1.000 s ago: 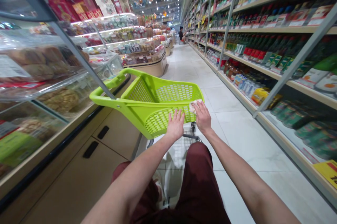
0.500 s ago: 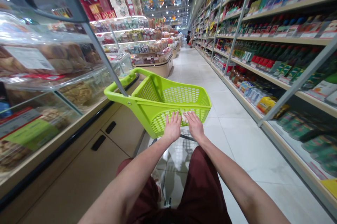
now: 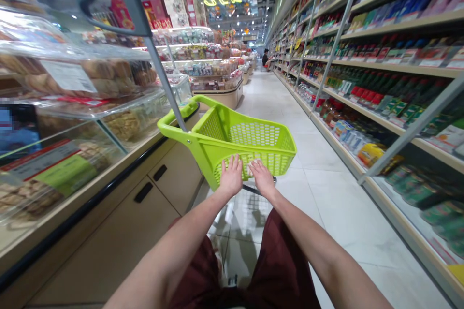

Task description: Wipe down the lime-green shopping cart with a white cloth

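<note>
A bright green shopping basket cart stands on the floor before me, its slotted near side facing my knees. My left hand lies on that side with fingers spread, holding nothing. To its right, my right hand presses a small white wipe against the slots. Most of the wipe is hidden beneath the fingers. A grey pole with a looped handle rises from the cart's left end. Inside the basket, I see no goods.
On the left runs a bakery counter with packaged bread above it. Tall shelves of bottles, cans and boxes line the right. A tiled aisle leads away to a crouching person. Candy displays stand beyond the cart.
Both hands have slid left along the basket's side, the wipe moving with the right one. The view has shifted slightly, so the cart appears farther right.
</note>
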Motion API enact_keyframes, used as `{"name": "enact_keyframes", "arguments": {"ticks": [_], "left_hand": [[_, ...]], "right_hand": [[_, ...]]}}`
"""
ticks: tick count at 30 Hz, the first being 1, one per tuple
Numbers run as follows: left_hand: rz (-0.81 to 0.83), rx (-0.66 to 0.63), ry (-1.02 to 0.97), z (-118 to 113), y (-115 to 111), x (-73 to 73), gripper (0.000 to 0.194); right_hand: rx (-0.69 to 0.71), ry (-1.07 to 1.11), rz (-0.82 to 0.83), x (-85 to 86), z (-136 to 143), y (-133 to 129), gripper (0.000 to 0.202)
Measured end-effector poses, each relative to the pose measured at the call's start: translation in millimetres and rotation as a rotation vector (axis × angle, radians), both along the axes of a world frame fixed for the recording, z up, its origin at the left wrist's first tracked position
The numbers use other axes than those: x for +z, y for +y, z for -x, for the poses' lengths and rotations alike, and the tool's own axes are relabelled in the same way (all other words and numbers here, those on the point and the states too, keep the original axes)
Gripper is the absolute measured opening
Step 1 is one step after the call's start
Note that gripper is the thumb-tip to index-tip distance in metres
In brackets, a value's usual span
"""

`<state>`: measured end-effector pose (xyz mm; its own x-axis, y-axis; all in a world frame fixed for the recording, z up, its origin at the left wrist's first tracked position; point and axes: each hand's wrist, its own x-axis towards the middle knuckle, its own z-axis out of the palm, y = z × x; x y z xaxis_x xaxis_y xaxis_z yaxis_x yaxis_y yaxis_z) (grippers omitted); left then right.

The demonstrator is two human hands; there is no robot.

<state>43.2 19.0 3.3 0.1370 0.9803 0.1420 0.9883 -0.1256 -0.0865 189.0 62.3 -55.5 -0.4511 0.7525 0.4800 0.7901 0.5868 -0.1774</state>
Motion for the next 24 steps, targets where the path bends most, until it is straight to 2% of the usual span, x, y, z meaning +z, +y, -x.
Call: {"name": "enact_keyframes", "arguments": {"ticks": [2, 7, 9, 11, 17, 19, 21, 24], "left_hand": [[-0.001, 0.012, -0.004, 5.7, -0.2, 1.0, 0.063], [-0.033, 0.053, 0.001, 18.3, 1.4, 7.1, 0.063], [-0.046, 0.059, 0.002, 22.0, 0.6, 9.6, 0.062], [-0.049, 0.060, 0.003, 25.2, -1.1, 11.2, 0.061], [-0.040, 0.064, 0.003, 32.0, -6.5, 8.9, 0.060], [-0.043, 0.063, -0.002, 33.2, -7.7, 7.4, 0.060], [-0.053, 0.064, -0.006, 34.8, -8.2, 7.6, 0.060], [-0.079, 0.080, -0.010, 40.1, -7.2, 13.3, 0.061]], "right_hand": [[0.005, 0.051, -0.040, 11.7, 6.7, -1.9, 0.044], [0.063, 0.178, -0.271, 62.5, 30.1, 4.6, 0.046], [0.057, 0.148, -0.291, 72.4, 35.2, 8.8, 0.045], [0.057, 0.081, -0.260, 69.7, 35.7, 11.6, 0.045], [0.094, -0.113, -0.119, 23.8, 26.4, 3.5, 0.042], [0.105, -0.137, -0.086, 17.8, 27.0, -2.5, 0.043], [0.120, -0.116, -0.101, 24.0, 32.4, -6.7, 0.045], [0.144, -0.035, -0.201, 50.9, 47.3, -5.1, 0.046]]}}
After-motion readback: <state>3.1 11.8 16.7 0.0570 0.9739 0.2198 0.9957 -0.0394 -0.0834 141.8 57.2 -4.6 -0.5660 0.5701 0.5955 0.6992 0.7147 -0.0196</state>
